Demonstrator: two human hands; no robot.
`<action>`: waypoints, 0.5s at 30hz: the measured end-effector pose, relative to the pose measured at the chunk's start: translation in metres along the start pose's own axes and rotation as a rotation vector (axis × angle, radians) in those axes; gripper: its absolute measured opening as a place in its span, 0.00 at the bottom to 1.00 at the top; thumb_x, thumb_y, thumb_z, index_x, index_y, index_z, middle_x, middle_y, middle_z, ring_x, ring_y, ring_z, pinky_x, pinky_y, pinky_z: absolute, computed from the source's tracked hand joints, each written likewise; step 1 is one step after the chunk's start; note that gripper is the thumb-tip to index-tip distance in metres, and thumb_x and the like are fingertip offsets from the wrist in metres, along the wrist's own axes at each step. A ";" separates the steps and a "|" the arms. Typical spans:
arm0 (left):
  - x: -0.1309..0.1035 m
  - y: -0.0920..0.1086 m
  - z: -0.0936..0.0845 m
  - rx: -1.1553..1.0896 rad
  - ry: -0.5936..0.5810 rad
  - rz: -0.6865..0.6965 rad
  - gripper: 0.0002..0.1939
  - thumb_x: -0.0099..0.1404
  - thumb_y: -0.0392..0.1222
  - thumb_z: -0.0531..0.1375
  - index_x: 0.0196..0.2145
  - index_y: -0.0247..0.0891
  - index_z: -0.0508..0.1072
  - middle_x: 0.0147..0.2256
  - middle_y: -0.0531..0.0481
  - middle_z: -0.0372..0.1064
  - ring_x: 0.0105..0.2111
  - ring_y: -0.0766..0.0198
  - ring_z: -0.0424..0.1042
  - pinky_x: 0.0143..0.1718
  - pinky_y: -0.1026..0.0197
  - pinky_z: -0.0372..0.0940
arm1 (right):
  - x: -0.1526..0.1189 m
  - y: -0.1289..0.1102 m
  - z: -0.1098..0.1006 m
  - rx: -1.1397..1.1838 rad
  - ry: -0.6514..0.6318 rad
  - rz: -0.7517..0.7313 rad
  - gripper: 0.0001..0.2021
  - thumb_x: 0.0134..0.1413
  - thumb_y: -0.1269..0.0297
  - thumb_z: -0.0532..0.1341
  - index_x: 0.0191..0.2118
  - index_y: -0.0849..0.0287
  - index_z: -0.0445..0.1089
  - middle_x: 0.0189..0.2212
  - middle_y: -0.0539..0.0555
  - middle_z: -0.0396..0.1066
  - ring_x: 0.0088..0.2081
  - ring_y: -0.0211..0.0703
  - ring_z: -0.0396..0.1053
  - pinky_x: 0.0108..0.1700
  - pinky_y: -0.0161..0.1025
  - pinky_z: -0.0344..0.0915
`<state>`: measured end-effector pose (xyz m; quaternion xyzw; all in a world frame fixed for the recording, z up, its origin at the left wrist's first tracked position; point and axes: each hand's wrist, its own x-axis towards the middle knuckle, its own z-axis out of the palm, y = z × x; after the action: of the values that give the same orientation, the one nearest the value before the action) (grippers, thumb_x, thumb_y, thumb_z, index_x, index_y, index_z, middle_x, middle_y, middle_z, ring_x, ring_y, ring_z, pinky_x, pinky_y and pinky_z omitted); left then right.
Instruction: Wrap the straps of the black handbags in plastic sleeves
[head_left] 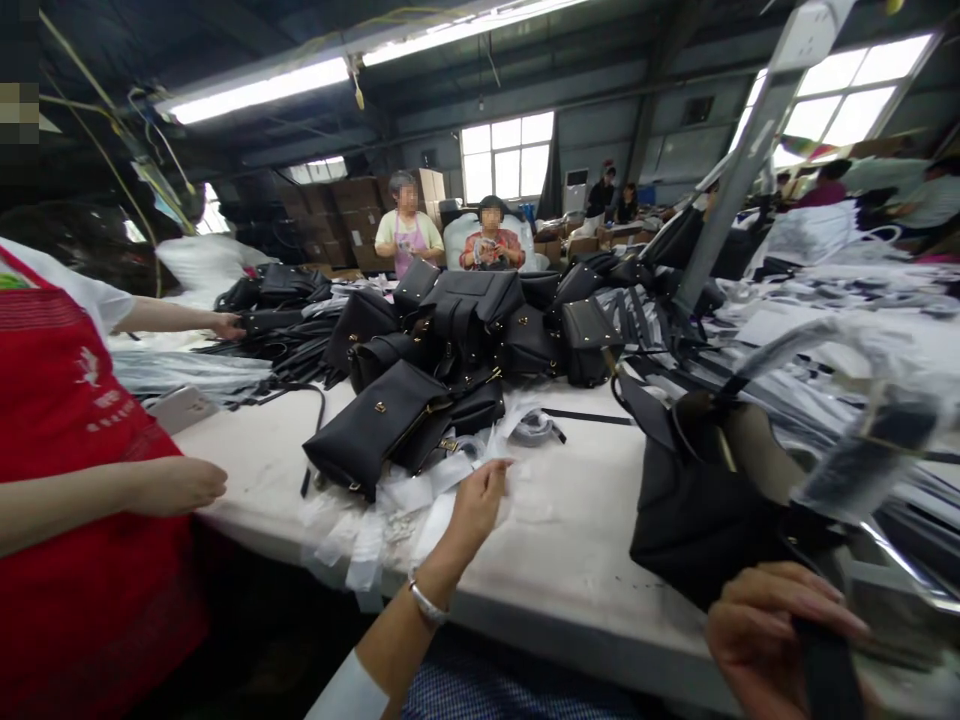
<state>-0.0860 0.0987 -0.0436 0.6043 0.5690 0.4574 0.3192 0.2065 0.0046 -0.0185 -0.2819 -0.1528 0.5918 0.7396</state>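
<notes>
My left hand, with a silver bracelet at the wrist, is over the table beside crumpled clear wrapping. Its fingers are pinched together; whatever they may hold is too small to name. At the lower right my right hand has its fingers wrapped round a black strap. Just behind it a black handbag stands on the table, its flap raised and its handle partly covered in clear plastic. Another black handbag with a gold clasp lies left of my left hand.
Black handbags are piled across the middle of the white table. A person in a red apron stands at the left, one hand on black straps. A grey post rises behind the right bag. Plastic-wrapped straps cover the right side.
</notes>
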 end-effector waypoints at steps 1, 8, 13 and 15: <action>-0.009 0.001 0.001 -0.019 -0.021 -0.011 0.23 0.70 0.54 0.51 0.43 0.35 0.77 0.36 0.46 0.76 0.38 0.58 0.73 0.40 0.59 0.66 | -0.004 0.008 -0.001 0.071 -0.043 0.102 0.15 0.43 0.63 0.77 0.31 0.51 0.70 0.19 0.41 0.62 0.21 0.32 0.64 0.22 0.29 0.65; -0.069 0.023 0.015 -0.290 -0.160 -0.176 0.22 0.61 0.46 0.65 0.51 0.35 0.74 0.35 0.47 0.76 0.26 0.67 0.70 0.25 0.68 0.63 | -0.017 0.043 -0.014 -0.187 -0.129 0.318 0.13 0.46 0.56 0.76 0.36 0.50 0.76 0.44 0.50 0.78 0.51 0.46 0.72 0.54 0.43 0.69; -0.095 0.046 0.023 -0.150 -0.132 -0.095 0.13 0.61 0.44 0.66 0.42 0.38 0.79 0.36 0.46 0.78 0.37 0.57 0.76 0.43 0.57 0.71 | -0.015 0.034 -0.002 -0.447 -0.276 0.331 0.14 0.55 0.53 0.70 0.43 0.55 0.79 0.60 0.59 0.67 0.62 0.55 0.61 0.65 0.51 0.54; -0.099 0.052 0.029 -0.095 -0.178 -0.066 0.11 0.61 0.44 0.66 0.40 0.39 0.80 0.37 0.45 0.79 0.39 0.55 0.76 0.45 0.55 0.70 | -0.015 0.032 0.001 -0.527 -0.274 0.337 0.15 0.56 0.52 0.69 0.44 0.55 0.79 0.56 0.59 0.71 0.59 0.55 0.65 0.64 0.50 0.56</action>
<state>-0.0327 -0.0024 -0.0259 0.6075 0.5359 0.4176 0.4115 0.1769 -0.0048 -0.0350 -0.4025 -0.3498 0.6783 0.5055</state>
